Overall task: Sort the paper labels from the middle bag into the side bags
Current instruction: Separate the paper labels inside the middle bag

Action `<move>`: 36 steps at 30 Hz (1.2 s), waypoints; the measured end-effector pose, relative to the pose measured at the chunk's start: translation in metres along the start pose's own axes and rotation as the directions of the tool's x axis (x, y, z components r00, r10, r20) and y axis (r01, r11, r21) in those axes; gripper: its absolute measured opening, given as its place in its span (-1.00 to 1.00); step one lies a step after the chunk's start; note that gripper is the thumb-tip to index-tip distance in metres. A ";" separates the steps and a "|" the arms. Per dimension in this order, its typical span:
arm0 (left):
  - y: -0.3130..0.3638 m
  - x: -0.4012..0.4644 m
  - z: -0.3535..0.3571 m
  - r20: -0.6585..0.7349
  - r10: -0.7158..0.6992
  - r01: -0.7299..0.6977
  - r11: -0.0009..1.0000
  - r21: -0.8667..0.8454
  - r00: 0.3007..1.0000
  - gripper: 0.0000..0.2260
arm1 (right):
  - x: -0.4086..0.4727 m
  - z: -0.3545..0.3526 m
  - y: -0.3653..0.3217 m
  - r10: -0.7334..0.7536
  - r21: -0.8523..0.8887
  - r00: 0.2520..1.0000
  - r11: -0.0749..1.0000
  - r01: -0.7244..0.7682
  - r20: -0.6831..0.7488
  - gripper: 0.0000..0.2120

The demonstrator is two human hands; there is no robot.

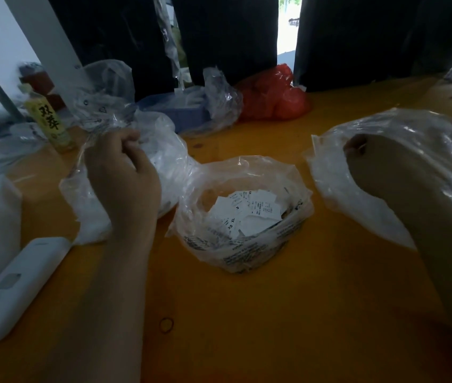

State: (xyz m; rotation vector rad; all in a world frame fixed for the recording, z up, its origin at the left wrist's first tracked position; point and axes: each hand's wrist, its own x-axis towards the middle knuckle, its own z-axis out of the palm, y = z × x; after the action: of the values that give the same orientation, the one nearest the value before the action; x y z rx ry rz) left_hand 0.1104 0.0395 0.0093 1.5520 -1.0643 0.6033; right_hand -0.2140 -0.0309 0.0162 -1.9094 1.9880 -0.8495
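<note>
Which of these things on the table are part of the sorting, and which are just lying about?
Part of the job:
middle bag
paper labels
left side bag
right side bag
left hand
right hand

Lying about:
white device
yellow bottle
red bag
rubber band

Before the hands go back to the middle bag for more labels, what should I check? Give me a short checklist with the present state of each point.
1. Middle bag mouth open: ok.
2. Labels remain inside to pick: ok.
3. Left hand free of labels: cannot tell; fingers are curled at the left bag.
4. Right hand free: cannot tell; it is inside the right bag, seen through plastic.
5. Path over the table to the middle bag free: ok.
</note>
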 end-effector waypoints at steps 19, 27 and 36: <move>0.065 -0.072 0.028 0.946 -0.004 0.792 0.549 -0.268 0.323 -0.66 | -0.044 0.047 -0.037 -0.333 0.813 0.939 0.568 0.130 0.083 -0.91; 0.062 -0.064 0.025 0.978 -0.014 0.961 0.190 -0.200 0.206 -0.85 | -0.041 0.051 -0.032 -0.366 0.795 0.929 0.581 0.178 0.060 -0.92; 0.059 -0.061 0.025 0.954 -0.109 0.953 0.152 -0.262 0.280 -0.81 | -0.039 0.057 -0.029 -0.342 0.739 0.916 0.669 0.079 0.211 -0.87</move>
State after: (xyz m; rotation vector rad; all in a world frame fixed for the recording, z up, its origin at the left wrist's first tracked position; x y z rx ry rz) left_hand 0.0269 0.0356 -0.0188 1.0215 -0.8527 -1.3392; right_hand -0.1544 -0.0048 -0.0214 -1.6520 0.9910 -1.0700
